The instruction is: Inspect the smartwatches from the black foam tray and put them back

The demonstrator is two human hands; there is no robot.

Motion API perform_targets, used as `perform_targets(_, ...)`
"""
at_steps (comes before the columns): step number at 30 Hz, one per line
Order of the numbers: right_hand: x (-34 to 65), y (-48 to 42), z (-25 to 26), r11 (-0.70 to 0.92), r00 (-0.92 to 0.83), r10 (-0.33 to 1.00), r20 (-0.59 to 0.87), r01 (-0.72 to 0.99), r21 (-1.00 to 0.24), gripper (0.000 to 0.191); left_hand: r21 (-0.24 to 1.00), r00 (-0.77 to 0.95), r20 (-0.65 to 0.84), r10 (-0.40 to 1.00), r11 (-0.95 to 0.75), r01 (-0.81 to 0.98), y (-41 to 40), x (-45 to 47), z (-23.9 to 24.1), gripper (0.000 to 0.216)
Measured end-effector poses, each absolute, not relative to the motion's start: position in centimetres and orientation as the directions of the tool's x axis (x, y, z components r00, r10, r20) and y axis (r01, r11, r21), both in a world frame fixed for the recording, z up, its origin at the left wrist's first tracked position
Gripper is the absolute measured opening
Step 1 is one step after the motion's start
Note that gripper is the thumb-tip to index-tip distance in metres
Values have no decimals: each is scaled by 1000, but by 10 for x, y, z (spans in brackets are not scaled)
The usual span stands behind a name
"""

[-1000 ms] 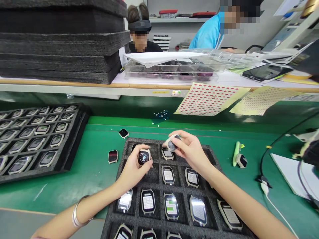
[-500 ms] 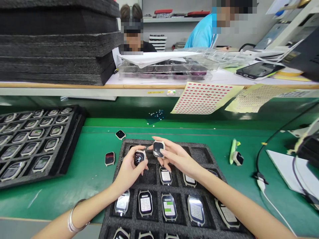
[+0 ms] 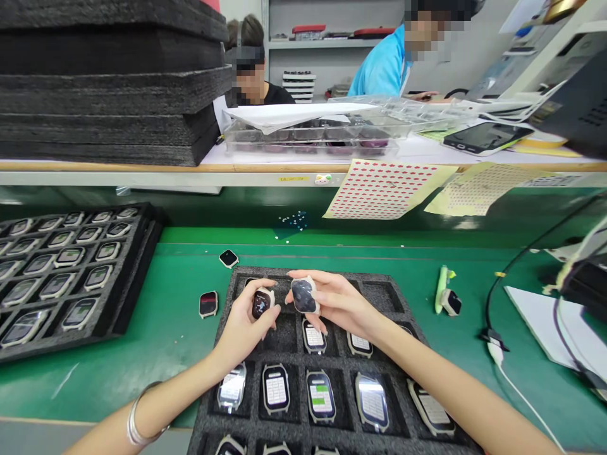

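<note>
- Watch with lit dial (image 3: 261,304) sits just left of the watch with dark screen (image 3: 302,296), apart from it, both above the foam tray (image 3: 374,277); the dark one's long axis runs roughly away from the person, slightly slanted.
- Left hand (image 3: 241,325) is clamped on the lit one; right hand (image 3: 345,303) grips the dark one between thumb and fingers, its fingertips near the left hand without touching.
- Five tray watches (image 3: 321,396) fill the lowest row shown whole; three more are cut off below.
- Three loose watches (image 3: 208,304) lie on the green table (image 3: 180,354): two around the tray's far-left corner, one well right beside one green stick (image 3: 441,289).
- Two sticker sheets (image 3: 386,189) hang beyond.
</note>
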State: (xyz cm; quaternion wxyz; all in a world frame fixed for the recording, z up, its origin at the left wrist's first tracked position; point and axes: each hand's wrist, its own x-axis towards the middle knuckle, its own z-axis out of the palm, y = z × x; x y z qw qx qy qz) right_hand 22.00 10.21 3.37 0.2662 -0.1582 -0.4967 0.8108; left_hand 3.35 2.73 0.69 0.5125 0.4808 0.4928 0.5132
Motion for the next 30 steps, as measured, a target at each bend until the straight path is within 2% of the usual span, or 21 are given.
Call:
perform_targets(5,220,103,35,-371,-808,590,0,-271,-888,42,998,22,-56,998,56,-37,26,34,11,29)
perform_targets(13,221,103,36,-350,-798,602,19,-285,-893,42,994,58,-27,998,20,108,24,31,9,26)
perform_targets(18,220,101,36,-350,-791,612,2,-274,-896,42,997,52,-2,999,-2,72,24,31,8,32)
perform_targets(30,220,100,36,-319,-781,625,-19,-234,-918,41,983,48,77,996,-84,162,26,28,4,29)
